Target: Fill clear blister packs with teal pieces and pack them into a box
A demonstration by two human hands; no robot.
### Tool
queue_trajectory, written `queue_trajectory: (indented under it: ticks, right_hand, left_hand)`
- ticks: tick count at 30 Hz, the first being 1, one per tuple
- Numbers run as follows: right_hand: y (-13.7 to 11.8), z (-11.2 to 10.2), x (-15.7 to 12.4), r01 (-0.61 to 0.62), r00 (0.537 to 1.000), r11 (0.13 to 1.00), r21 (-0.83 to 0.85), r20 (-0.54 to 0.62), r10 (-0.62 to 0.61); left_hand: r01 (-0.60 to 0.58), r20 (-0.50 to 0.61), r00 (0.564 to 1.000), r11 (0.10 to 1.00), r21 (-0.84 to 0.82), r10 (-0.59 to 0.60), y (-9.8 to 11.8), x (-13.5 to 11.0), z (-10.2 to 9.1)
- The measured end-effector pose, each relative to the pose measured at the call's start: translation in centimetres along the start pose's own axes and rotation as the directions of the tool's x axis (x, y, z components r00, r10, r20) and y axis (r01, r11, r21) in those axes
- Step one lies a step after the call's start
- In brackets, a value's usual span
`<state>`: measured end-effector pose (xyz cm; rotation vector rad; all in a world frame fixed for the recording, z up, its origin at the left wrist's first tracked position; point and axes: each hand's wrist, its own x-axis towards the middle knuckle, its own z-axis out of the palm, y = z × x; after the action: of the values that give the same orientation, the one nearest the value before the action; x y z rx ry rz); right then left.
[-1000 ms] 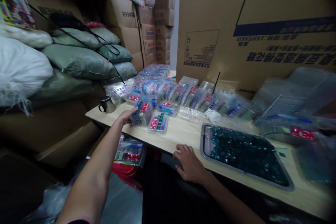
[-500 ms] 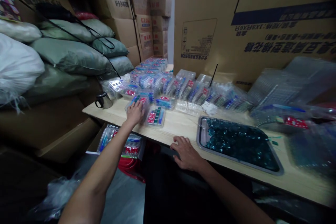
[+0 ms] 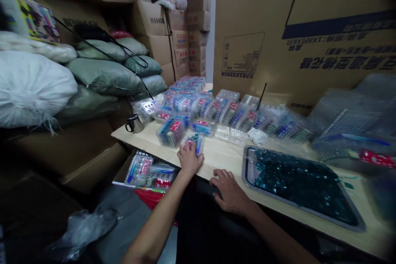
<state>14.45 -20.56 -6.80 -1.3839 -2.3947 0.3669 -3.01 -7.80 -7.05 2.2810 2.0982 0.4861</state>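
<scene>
The left hand is closed around one small clear box at the near edge of the surface. Its fingers cover the lower part of the box, so the box is partly hidden; inside are blue and red packets, but the details are hard to make out. The right hand lies open on the surface edge with the fingers spread, holding nothing, just beside one metal tray full of dark teal pieces. Below the edge, on the left, several clear packs lie on a carton. Near the left hand stand one larger clear box and, farther left, one steel mug. Behind them, many clear boxes stand in rows, too many to count exactly. At right, clear trays are blurred and cut off by the frame. Farthest are one big cardboard sheet, sacks and stacked cartons.
</scene>
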Motion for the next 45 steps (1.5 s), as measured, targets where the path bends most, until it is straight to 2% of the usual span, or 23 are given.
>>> queue_trajectory:
  ticks: [6,13,16,19,20,21,23,24,25,28,33,37,41,43,45]
  right_hand:
    - [0.1,0.3,0.0,-0.001,1.000,1.000,0.002,0.010,0.001]
    - [0.1,0.5,-0.2,0.006,0.999,0.998,0.070,-0.047,-0.002]
    - [0.2,0.6,-0.2,0.000,0.999,0.997,0.076,-0.050,0.004]
    - [0.1,0.6,-0.1,-0.004,0.999,0.997,0.076,-0.053,0.008]
    - [0.1,0.5,-0.1,-0.006,0.998,0.997,0.078,-0.056,0.010]
    - [0.1,0.5,-0.1,-0.008,0.998,0.997,0.081,-0.058,0.013]
    - [0.0,0.4,0.0,-0.015,0.998,0.996,0.090,-0.062,0.020]
    - [0.0,0.4,0.0,-0.017,0.998,0.995,0.094,-0.063,0.023]
    - [0.0,0.4,0.0,-0.018,0.998,0.995,0.096,-0.062,0.024]
    - [0.1,0.4,0.0,-0.013,0.998,0.996,0.093,-0.057,0.019]
    - [0.2,0.6,0.0,-0.005,0.998,0.995,0.103,-0.058,0.011]
    - [0.2,0.7,0.1,-0.005,0.998,0.994,0.106,-0.060,0.012]
    - [0.3,0.6,0.0,-0.005,0.998,0.994,0.106,-0.063,0.011]
    - [0.4,0.6,-0.1,-0.004,0.998,0.994,0.108,-0.063,0.011]
    - [0.4,0.6,-0.2,-0.002,0.998,0.994,0.106,-0.057,0.008]
  left_hand:
    - [-0.122,0.015,0.992,0.990,-0.071,0.124,-1.3,-1.5,-0.6]
    - [-0.082,-0.067,0.995,0.996,-0.045,0.079,-1.2,-2.6,-0.1]
    - [-0.135,-0.166,0.977,0.991,0.024,0.137,-1.8,-0.7,-2.2]
    - [-0.111,-0.273,0.951,0.984,0.139,0.146,-3.9,3.6,-5.4]
    - [-0.073,-0.246,0.963,0.983,0.170,0.114,-4.9,5.2,-6.3]
    - [-0.056,-0.171,0.981,0.980,0.193,0.089,-5.9,6.6,-6.9]
    - [-0.066,-0.024,0.997,0.973,0.221,0.073,-7.8,8.6,-7.4]
    - [-0.086,0.015,0.996,0.969,0.230,0.084,-8.6,9.1,-7.3]
    - [-0.103,0.024,0.995,0.966,0.239,0.100,-9.1,9.3,-7.0]
    - [-0.108,-0.042,0.992,0.958,0.266,0.123,-9.9,9.1,-5.7]
    - [-0.077,-0.126,0.985,0.959,0.271,0.115,-9.3,8.6,-4.9]
    - [-0.071,-0.111,0.989,0.969,0.239,0.100,-8.9,9.4,-6.6]
    - [0.044,-0.106,0.994,0.994,0.101,-0.033,-10.0,11.3,-9.5]
    - [0.105,-0.015,0.994,0.993,0.053,-0.105,-10.9,12.5,-10.4]
    - [0.120,0.131,0.984,0.992,0.026,-0.123,-11.8,13.3,-10.7]
